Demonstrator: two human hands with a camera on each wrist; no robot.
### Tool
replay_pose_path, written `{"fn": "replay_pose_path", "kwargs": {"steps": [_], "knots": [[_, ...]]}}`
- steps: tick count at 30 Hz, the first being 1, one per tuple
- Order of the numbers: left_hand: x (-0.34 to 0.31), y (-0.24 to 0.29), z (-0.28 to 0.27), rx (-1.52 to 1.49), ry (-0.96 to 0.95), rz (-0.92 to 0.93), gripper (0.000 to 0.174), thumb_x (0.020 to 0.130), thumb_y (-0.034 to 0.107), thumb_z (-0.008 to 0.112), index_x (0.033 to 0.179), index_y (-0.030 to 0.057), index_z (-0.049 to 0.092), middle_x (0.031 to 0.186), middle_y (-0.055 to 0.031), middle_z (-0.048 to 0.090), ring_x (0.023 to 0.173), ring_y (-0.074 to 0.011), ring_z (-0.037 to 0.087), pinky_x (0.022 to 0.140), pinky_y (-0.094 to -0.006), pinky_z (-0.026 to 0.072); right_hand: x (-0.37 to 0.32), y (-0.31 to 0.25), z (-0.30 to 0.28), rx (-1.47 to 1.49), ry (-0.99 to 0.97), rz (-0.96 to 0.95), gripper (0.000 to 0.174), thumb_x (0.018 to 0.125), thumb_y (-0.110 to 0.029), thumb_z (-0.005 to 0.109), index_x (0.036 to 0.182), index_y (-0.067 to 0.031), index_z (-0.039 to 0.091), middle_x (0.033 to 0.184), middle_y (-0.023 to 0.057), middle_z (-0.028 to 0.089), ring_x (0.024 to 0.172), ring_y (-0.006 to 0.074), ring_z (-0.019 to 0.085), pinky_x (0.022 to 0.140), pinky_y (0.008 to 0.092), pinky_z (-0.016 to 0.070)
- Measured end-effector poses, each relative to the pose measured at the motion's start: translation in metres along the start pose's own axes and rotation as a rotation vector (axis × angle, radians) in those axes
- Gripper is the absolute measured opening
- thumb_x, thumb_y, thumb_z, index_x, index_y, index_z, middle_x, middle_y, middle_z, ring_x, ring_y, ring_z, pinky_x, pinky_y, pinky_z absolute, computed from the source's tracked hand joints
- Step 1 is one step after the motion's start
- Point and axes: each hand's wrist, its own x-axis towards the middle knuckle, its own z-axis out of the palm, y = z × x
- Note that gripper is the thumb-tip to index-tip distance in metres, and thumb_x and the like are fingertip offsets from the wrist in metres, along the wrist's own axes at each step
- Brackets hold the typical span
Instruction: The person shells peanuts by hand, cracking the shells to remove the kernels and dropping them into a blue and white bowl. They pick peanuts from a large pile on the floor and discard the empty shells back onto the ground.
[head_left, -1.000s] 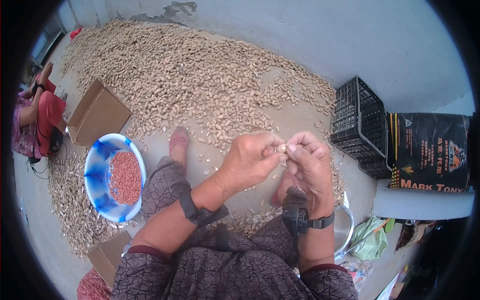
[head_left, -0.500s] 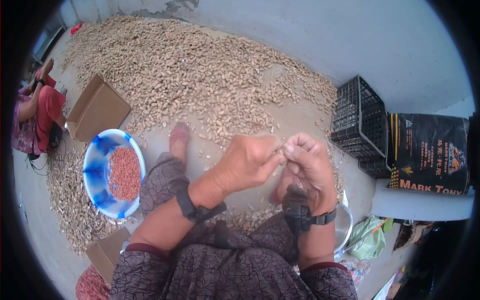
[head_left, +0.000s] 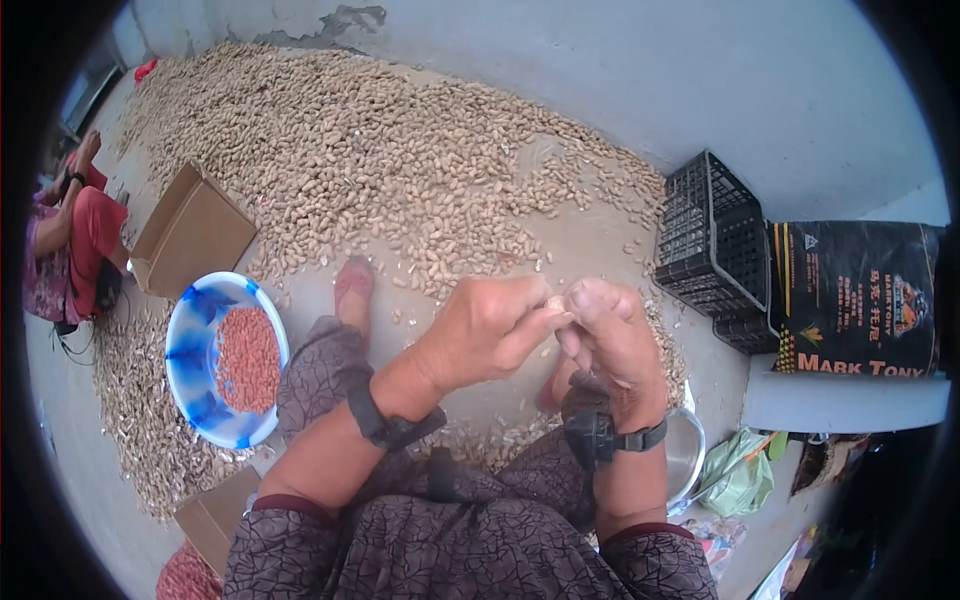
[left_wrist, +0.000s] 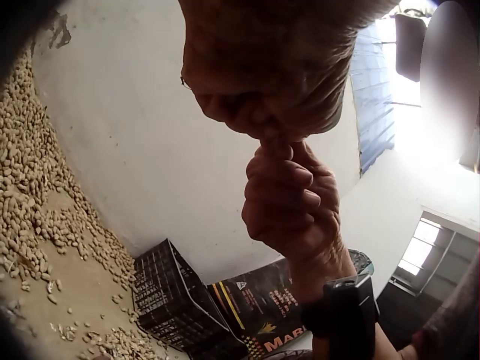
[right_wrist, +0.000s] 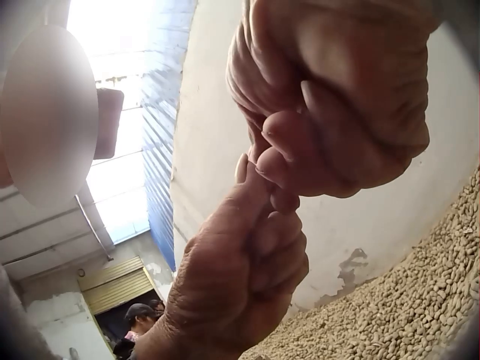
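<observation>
Over the smooth grey floor (head_left: 592, 238), a small tan peanut piece (head_left: 556, 302), mostly hidden, is pinched by the bare left hand (head_left: 490, 333) and bare right hand (head_left: 615, 342), seemingly to be steadied from both sides.

Grey floor (head_left: 718, 385), heaped with unshelled peanuts (head_left: 380, 155) beyond the left hand (head_left: 485, 328), bearing a blue-and-white basin (head_left: 195, 385) left of that hand and a black crate (head_left: 690, 235) right of the right hand (head_left: 615, 340).

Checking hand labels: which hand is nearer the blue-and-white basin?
Left. In the head view, the left hand is right of the basin; the right hand is farther right, beyond the left.
</observation>
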Motion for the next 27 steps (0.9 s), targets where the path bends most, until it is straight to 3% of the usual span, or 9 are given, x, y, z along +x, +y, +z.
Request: {"fn": "replay_pose_path", "kwargs": {"steps": [3, 5, 15, 21, 24, 26, 27], "knots": [[0.000, 0.003, 0.000, -0.022, -0.027, 0.007, 0.013, 0.082, 0.012, 0.052, 0.080, -0.0006, 0.055, 0.059, -0.0113, 0.052, 0.052, -0.0212, 0.054, 0.049, -0.0292, 0.0417, -0.001, -0.001, 0.004, -0.063, 0.046, -0.037, 0.027, 0.086, -0.026, 0.050, 0.071, -0.0047, 0.057, 0.053, 0.0000, 0.050, 0.039, 0.0032, 0.039, 0.036, 0.0162, 0.0291], [0.001, 0.004, 0.007, -0.125, 0.123, 0.024, 0.019, 0.081, 0.014, 0.051, 0.066, 0.0019, 0.050, 0.057, -0.0144, 0.050, 0.051, -0.0311, 0.052, 0.045, -0.0360, 0.0401, -0.001, 0.001, 0.007, -0.113, 0.070, -0.062, 0.028, 0.087, -0.026, 0.050, 0.069, -0.0052, 0.056, 0.052, -0.0001, 0.049, 0.040, 0.0033, 0.039, 0.036, 0.0164, 0.0293], [-0.001, 0.002, 0.019, -0.188, 0.202, -0.055, 0.020, 0.084, 0.012, 0.045, 0.068, 0.0014, 0.050, 0.056, -0.0145, 0.050, 0.053, -0.0319, 0.054, 0.047, -0.0368, 0.0410, 0.003, 0.005, 0.018, -0.143, 0.145, -0.130, 0.028, 0.088, -0.023, 0.048, 0.069, -0.0037, 0.054, 0.054, -0.0002, 0.049, 0.046, 0.0039, 0.042, 0.041, 0.0184, 0.0326], [-0.001, 0.007, 0.015, -0.311, 0.177, -0.223, 0.024, 0.085, 0.013, 0.039, 0.068, -0.0019, 0.048, 0.057, -0.0157, 0.051, 0.053, -0.0273, 0.053, 0.050, -0.0341, 0.0402, 0.004, 0.010, 0.022, -0.262, 0.178, -0.253, 0.024, 0.088, -0.015, 0.046, 0.070, -0.0011, 0.054, 0.058, 0.0010, 0.052, 0.050, 0.0059, 0.046, 0.045, 0.0205, 0.0362], [-0.002, 0.006, 0.015, -0.413, 0.142, -0.280, 0.026, 0.086, 0.015, 0.039, 0.069, -0.0026, 0.048, 0.057, -0.0105, 0.050, 0.051, -0.0205, 0.050, 0.049, -0.0321, 0.0390, 0.006, 0.012, 0.024, -0.300, 0.177, -0.324, 0.024, 0.087, -0.014, 0.046, 0.069, -0.0008, 0.054, 0.059, 0.0014, 0.053, 0.049, 0.0060, 0.046, 0.044, 0.0205, 0.0365], [-0.003, 0.003, 0.019, -0.792, 0.141, -0.510, 0.029, 0.088, 0.019, 0.038, 0.070, -0.0011, 0.049, 0.056, -0.0033, 0.047, 0.050, -0.0115, 0.045, 0.046, -0.0277, 0.0358, 0.008, 0.014, 0.024, -0.314, 0.179, -0.358, 0.023, 0.087, -0.013, 0.045, 0.069, -0.0010, 0.053, 0.059, 0.0015, 0.053, 0.049, 0.0057, 0.046, 0.044, 0.0202, 0.0362], [-0.002, 0.004, 0.017, -0.793, 0.142, -0.511, 0.029, 0.088, 0.019, 0.038, 0.070, -0.0011, 0.049, 0.056, -0.0033, 0.047, 0.050, -0.0115, 0.045, 0.046, -0.0277, 0.0358, 0.008, 0.014, 0.024, -0.239, 0.203, -0.303, 0.023, 0.087, -0.014, 0.046, 0.069, -0.0016, 0.053, 0.059, 0.0015, 0.053, 0.048, 0.0054, 0.045, 0.043, 0.0197, 0.0353]]}}
